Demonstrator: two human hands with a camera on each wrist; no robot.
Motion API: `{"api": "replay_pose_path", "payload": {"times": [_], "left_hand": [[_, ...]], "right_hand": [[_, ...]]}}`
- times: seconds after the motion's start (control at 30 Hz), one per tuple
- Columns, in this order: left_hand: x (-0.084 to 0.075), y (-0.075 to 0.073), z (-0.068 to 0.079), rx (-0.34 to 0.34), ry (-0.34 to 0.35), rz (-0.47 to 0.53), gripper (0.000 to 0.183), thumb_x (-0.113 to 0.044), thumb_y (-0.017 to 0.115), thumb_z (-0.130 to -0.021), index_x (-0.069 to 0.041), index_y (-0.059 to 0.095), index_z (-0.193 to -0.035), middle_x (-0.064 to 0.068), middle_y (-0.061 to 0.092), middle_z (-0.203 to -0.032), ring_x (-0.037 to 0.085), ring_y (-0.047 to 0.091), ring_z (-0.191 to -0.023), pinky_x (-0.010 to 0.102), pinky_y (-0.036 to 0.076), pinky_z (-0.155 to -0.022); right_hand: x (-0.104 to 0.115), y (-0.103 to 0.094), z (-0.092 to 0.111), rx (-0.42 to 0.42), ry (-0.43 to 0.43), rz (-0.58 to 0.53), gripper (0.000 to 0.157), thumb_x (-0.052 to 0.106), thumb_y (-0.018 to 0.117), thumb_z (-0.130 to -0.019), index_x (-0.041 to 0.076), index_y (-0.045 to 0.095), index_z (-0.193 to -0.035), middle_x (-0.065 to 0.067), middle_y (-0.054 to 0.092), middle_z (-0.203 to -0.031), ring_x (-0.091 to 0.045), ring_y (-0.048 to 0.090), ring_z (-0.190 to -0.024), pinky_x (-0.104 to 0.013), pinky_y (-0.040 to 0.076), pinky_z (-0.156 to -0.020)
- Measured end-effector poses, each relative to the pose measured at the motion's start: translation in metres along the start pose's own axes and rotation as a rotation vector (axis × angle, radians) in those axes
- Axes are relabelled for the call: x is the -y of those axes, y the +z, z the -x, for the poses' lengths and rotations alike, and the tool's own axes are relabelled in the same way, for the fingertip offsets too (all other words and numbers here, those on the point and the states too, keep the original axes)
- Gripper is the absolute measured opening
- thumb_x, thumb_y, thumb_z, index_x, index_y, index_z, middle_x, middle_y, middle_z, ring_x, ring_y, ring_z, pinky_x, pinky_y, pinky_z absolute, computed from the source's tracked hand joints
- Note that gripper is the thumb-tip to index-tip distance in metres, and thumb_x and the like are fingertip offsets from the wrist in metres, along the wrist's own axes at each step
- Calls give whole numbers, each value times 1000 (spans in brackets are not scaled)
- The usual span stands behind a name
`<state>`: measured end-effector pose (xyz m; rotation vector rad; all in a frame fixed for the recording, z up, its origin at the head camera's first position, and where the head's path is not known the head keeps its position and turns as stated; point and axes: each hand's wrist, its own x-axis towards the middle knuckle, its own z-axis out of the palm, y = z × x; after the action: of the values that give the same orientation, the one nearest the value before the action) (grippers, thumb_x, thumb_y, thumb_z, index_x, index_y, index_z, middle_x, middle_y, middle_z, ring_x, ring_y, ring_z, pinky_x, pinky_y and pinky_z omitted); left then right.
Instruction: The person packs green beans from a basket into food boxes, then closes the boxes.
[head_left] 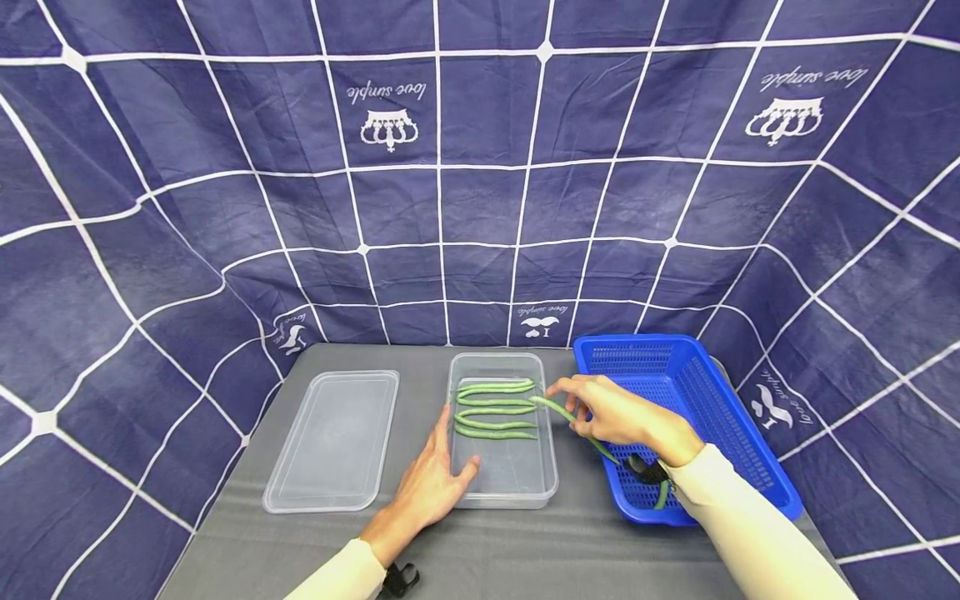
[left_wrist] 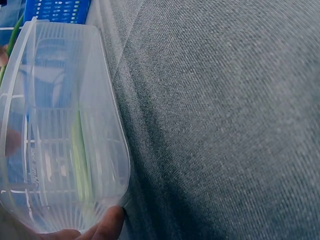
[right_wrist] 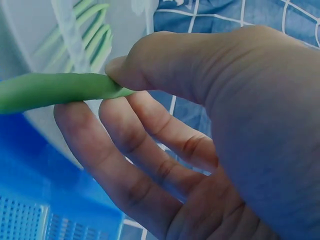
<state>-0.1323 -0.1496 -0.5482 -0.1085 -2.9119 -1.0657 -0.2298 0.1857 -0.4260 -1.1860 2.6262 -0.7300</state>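
My right hand (head_left: pixel 611 408) pinches a long green bean (right_wrist: pixel 55 90) between thumb and fingertips. One end of this bean reaches over the right rim of a clear plastic container (head_left: pixel 506 487); the rest slants back over the blue basket. Several green beans (head_left: pixel 495 423) lie in rows inside the container. Against the container's left side rests my left hand (head_left: pixel 427 487), its fingers extended along the outer wall and its thumb spread over the near part. In the left wrist view, fingertips (left_wrist: pixel 111 222) touch the container's lower wall.
A blue perforated basket (head_left: pixel 738 417) stands on the right, with part of another bean (head_left: pixel 662 495) showing under my right wrist. The clear lid (head_left: pixel 330 442) lies flat on the left of the grey tabletop (head_left: pixel 480 554). Dark blue checked cloth (head_left: pixel 480 208) surrounds the back and sides.
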Motion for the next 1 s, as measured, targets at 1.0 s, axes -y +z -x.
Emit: {"api": "replay_pose_path", "payload": {"times": [1.0], "left_hand": [[0, -2, -1, 18, 1, -2, 121, -58, 83, -100, -20, 10, -189, 22, 51, -180, 56, 74, -135, 71, 64, -98]], "right_hand": [[26, 40, -79, 79, -85, -13, 55, -8, 80, -95, 5, 75, -148, -7, 75, -113, 0, 71, -86, -20, 62, -85]]}}
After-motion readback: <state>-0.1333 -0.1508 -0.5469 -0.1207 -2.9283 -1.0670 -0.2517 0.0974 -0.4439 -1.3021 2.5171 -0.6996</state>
